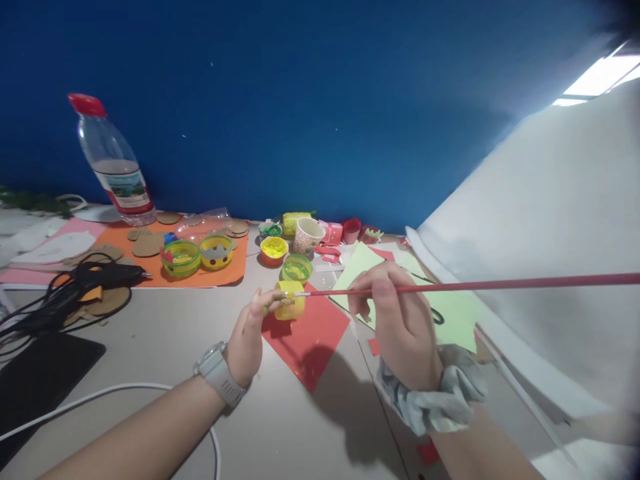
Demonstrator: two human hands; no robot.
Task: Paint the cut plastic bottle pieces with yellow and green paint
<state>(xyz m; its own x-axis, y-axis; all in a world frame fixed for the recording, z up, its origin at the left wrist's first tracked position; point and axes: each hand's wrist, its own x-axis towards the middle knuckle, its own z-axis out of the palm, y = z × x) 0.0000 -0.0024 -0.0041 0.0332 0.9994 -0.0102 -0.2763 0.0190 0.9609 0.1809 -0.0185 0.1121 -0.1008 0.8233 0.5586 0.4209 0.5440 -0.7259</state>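
My right hand [403,320] grips a thin paintbrush [475,285] with a long red handle, its fingers closed in a pinch. The brush's tip reaches left and meets a short yellow tube [296,308], which looks like a painted paper roll. At the tube's left end, my left hand [253,330] holds it with the fingers; whether some are inside it I cannot make out. Under the tube lies a red paper sheet [320,343]. Just behind stand a small green-rimmed dish [297,269] and a cup of yellow paint [274,249].
A patterned paper cup [309,233] and red rolls [351,230] line the blue wall. Light green paper [457,317] lies right. Leftward are orange paper [231,270] with two tape rings, a water bottle [120,170], a black cable [85,280] and a white cord [120,387].
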